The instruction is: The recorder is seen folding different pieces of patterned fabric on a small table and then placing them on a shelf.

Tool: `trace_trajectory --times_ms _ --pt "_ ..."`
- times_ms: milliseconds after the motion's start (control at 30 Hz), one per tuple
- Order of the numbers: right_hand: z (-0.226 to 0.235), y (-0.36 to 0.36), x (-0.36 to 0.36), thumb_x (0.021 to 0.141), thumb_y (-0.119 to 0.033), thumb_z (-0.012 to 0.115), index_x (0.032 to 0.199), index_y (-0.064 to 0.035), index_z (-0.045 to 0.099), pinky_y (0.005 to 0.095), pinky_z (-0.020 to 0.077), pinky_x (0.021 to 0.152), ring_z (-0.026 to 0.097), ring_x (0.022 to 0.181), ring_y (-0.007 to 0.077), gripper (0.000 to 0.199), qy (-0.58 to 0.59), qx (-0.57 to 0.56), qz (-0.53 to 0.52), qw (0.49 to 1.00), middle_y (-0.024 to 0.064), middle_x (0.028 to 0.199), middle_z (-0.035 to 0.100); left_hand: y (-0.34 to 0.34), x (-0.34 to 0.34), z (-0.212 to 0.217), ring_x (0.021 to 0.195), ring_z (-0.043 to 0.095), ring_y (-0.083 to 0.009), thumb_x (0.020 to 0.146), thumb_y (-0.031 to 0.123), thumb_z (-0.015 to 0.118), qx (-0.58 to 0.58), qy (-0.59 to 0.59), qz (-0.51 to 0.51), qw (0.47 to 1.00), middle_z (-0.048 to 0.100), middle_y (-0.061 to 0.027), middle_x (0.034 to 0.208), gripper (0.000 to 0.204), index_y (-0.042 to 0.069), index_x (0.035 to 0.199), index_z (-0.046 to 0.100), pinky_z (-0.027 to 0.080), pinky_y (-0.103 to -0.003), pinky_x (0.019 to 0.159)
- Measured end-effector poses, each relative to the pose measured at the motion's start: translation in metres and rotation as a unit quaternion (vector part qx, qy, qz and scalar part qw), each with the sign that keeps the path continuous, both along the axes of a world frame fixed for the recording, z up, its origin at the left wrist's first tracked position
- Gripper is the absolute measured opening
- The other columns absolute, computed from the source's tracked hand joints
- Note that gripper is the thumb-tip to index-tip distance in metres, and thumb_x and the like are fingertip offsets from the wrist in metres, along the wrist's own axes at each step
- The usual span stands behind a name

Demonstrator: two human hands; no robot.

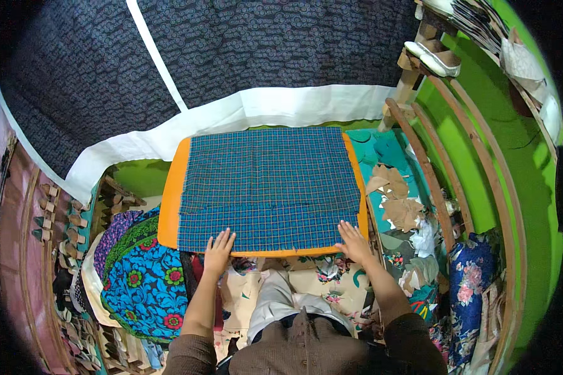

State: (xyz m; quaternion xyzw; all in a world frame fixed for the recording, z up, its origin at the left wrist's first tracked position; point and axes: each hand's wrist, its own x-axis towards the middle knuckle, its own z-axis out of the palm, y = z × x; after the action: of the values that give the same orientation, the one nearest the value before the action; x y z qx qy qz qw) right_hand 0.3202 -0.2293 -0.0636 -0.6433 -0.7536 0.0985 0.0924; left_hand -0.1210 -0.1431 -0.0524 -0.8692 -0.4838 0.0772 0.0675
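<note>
A blue-green checked cloth [269, 169] lies spread over an orange table [172, 206], covering most of its top. Its near part looks like a folded or overlapping strip, with an edge running across the cloth. My left hand [219, 250] rests at the cloth's near edge, left of the middle, fingers stretched out. At the near right corner, my right hand [354, 242] lies with its fingers spread, partly on the cloth and partly at the table's edge. Neither hand grips anything.
Flowered blue fabric [147, 281] is heaped left of the table. Scraps and cut pieces [401, 212] lie to the right, beside wooden rails [444, 150]. A rolled flowered fabric [468, 287] stands at the right. White shoes [433, 59] sit on a rack; shoe lasts [47, 212] line the left.
</note>
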Motion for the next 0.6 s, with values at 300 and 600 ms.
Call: trace_trajectory --times_ms 300,600 --pt "0.01 0.014 -0.007 0.082 -0.018 0.055 0.099 -0.005 0.061 0.0385 0.0422 0.086 0.052 0.102 0.0283 0.022 -0.014 0.161 0.005 0.987 0.0104 0.104 0.059 0.003 -0.018 0.005 0.123 0.04 -0.0251 0.078 0.013 0.056 -0.043 -0.127 -0.03 0.991 0.038 -0.008 0.137 0.055 0.023 0.131 0.041 0.035 -0.042 0.098" --pt "0.044 0.02 -0.006 0.086 -0.023 0.051 0.082 -0.0035 0.056 0.0373 0.0419 0.072 0.055 0.08 0.0274 0.021 -0.018 0.088 0.026 0.996 0.012 0.081 0.056 0.003 -0.041 0.017 0.092 0.051 -0.0243 0.076 0.013 0.057 -0.037 -0.169 -0.01 0.985 0.053 -0.0057 0.103 0.043 0.015 0.119 0.052 0.041 -0.038 0.082"
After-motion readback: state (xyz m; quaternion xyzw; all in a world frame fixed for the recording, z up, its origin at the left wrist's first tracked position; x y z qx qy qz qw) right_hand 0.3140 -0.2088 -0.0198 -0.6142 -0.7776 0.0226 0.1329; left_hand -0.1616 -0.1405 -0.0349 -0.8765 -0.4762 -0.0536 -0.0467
